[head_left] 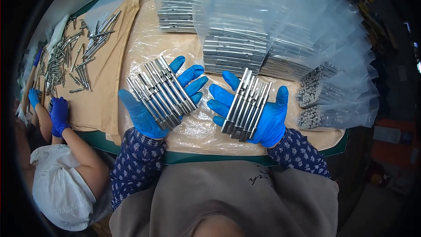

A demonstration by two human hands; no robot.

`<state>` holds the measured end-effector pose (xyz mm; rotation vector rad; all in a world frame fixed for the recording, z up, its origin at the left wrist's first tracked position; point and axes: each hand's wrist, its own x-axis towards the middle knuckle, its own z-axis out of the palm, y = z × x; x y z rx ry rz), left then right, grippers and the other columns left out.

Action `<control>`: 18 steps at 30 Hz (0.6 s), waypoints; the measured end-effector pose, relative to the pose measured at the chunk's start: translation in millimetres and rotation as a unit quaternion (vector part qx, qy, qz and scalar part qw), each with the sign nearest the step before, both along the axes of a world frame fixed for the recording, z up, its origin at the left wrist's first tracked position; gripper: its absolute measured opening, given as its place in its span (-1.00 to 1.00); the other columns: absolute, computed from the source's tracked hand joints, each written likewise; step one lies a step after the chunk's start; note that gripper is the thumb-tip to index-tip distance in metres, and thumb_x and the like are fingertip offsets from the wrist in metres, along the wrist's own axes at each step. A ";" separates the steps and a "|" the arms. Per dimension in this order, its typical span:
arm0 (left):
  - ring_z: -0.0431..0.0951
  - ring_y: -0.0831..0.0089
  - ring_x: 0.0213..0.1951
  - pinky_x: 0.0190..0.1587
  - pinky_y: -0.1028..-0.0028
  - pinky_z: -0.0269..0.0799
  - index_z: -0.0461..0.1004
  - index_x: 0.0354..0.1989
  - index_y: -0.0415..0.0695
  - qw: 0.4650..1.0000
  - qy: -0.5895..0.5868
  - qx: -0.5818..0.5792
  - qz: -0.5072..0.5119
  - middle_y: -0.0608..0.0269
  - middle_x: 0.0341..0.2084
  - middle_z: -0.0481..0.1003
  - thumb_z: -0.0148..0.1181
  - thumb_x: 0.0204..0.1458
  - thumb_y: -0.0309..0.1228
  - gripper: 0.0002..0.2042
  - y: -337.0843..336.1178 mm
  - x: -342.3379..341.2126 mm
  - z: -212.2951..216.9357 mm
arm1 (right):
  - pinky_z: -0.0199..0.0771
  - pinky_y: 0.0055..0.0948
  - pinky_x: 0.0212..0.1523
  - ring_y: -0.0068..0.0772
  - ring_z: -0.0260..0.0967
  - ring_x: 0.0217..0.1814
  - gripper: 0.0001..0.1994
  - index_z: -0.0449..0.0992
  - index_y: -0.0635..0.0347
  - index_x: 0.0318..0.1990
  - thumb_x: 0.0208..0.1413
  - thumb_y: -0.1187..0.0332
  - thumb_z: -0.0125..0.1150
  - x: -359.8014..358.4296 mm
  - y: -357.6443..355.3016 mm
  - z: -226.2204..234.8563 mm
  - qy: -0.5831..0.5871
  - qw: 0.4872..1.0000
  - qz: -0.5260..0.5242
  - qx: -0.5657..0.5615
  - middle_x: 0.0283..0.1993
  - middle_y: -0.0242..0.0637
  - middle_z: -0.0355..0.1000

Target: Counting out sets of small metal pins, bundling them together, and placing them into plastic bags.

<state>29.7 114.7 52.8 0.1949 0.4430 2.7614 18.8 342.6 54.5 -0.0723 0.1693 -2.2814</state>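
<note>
My left hand [145,120], in a blue glove, is palm up and holds a row of shiny metal rods [163,91] side by side across its palm. Its fingers stretch out beyond them. On the right, my right hand [272,120], gloved in blue too, holds a smaller row of similar stepped metal rods [246,107]. That palm also faces up, with the fingers extended and the thumb apart. Both rows slant over the plastic-covered brown sheet [193,138]. The rods hide much of each palm.
Behind my hands lie stacked metal rods [234,50] under clear plastic bags [245,0]. Bagged bundles [310,117] stand at the right with rod ends showing. Loose rods [59,59] are scattered at the left, where a co-worker's purple-gloved hand [59,113] rests near the table edge.
</note>
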 end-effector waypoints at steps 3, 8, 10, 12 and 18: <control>-0.10 -0.15 0.28 0.24 -0.04 -0.09 -0.38 0.30 -0.26 0.999 0.004 -0.046 0.003 -0.32 0.25 -0.18 -0.03 -0.33 0.46 0.22 -1.4 0.0 0.7 | -0.34 0.13 0.33 0.09 -0.41 0.44 0.09 -0.33 0.09 0.35 -0.21 -0.39 -0.02 -0.5 -0.9 2.7 0.007 1.000 0.004 -0.022 0.40 0.05 -0.36; -0.11 -0.14 0.28 0.25 -0.04 -0.10 -0.38 0.30 -0.26 0.998 -0.006 -0.057 0.013 -0.33 0.25 -0.18 -0.02 -0.33 0.45 0.22 -0.6 0.5 0.1 | -0.40 0.05 0.36 0.08 -0.44 0.44 0.06 -0.33 0.14 0.34 -0.16 -0.35 -0.04 -1.4 -4.5 3.1 -0.025 0.998 0.004 0.052 0.39 0.09 -0.38; -0.12 -0.13 0.28 0.25 -0.03 -0.11 -0.38 0.30 -0.26 0.998 -0.009 -0.064 0.016 -0.33 0.25 -0.18 -0.01 -0.33 0.45 0.22 0.3 0.7 1.1 | -0.37 0.09 0.35 0.11 -0.41 0.43 0.04 -0.31 0.16 0.34 -0.15 -0.32 -0.04 -1.5 -4.0 0.5 -0.026 0.995 -0.006 0.093 0.38 0.12 -0.35; -0.12 -0.13 0.28 0.26 -0.02 -0.13 -0.38 0.30 -0.26 0.997 -0.006 -0.075 0.012 -0.33 0.25 -0.18 -0.01 -0.33 0.45 0.22 1.0 -0.7 2.3 | -0.34 0.07 0.35 0.08 -0.39 0.43 -0.03 -0.27 0.13 0.34 -0.08 -0.29 -0.08 -0.6 -0.9 -0.1 -0.034 0.998 -0.003 0.051 0.39 0.08 -0.32; -0.10 -0.13 0.28 0.25 -0.03 -0.11 -0.36 0.29 -0.28 1.000 -0.006 -0.021 0.008 -0.34 0.24 -0.17 0.01 -0.33 0.45 0.22 0.0 0.1 0.0 | -0.32 0.09 0.34 0.05 -0.35 0.43 -0.06 -0.24 0.11 0.34 -0.08 -0.23 -0.03 0.0 -1.8 -3.9 -0.045 0.999 0.006 0.002 0.39 0.04 -0.29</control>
